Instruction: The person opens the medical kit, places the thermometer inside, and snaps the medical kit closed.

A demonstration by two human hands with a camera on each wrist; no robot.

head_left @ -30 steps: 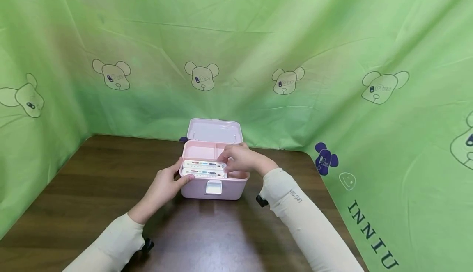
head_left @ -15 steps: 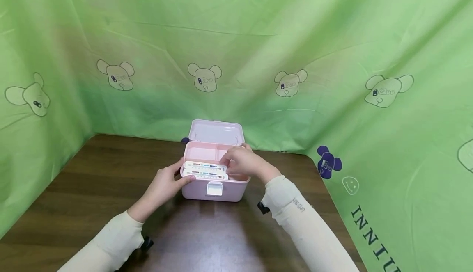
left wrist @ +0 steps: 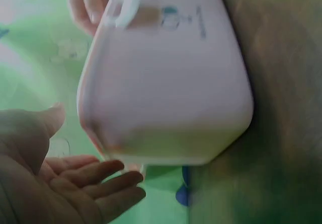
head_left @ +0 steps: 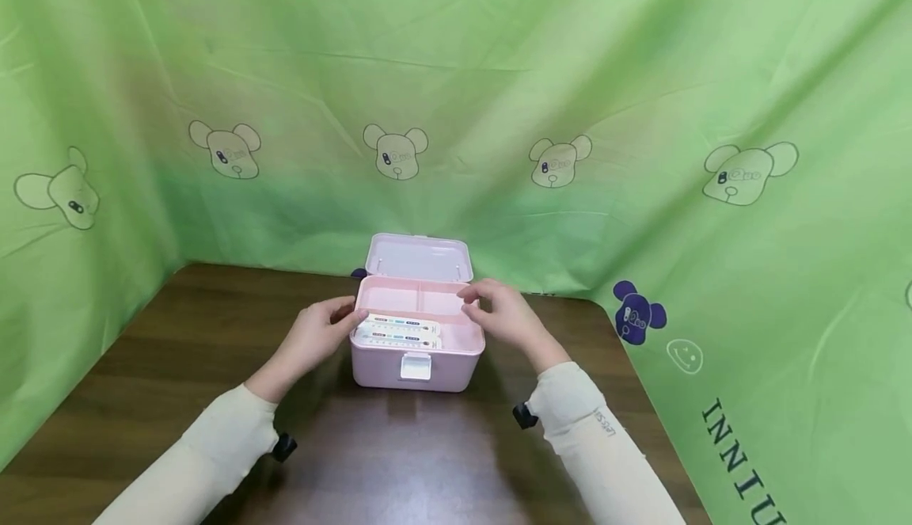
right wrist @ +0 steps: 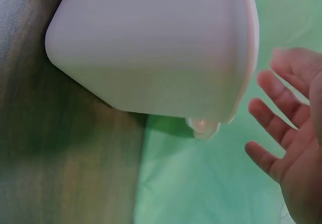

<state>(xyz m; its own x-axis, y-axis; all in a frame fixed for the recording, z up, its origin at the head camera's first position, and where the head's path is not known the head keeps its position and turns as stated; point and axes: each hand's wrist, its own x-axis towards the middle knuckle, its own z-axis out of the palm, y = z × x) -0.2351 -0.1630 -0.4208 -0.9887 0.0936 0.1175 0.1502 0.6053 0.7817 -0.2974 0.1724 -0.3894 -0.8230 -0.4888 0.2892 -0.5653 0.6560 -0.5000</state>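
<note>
A pink storage box [head_left: 416, 371] with a white front latch [head_left: 416, 367] stands on the table, its lid [head_left: 419, 259] tipped back. Two long white flat pieces with small coloured print, a rear one [head_left: 399, 325] and a front one [head_left: 399, 340], lie side by side in its left part. My left hand [head_left: 317, 336] is at the box's left edge, its thumb over the rim in the head view. The left wrist view shows its fingers [left wrist: 108, 183] spread beside the wall, gripping nothing. My right hand [head_left: 507, 319] hovers at the right rim, fingers [right wrist: 274, 118] loosely bent and holding nothing.
A pink tray [head_left: 388, 297] with a divider sits at the back of the box, below the lid. The brown wooden table [head_left: 235, 335] extends around it. A green printed curtain [head_left: 484, 74] hangs behind and along both sides.
My right hand has come out of the box and moved right. My left hand has drawn back from the front rim, its thumb now higher. The white pieces stay in the box.
</note>
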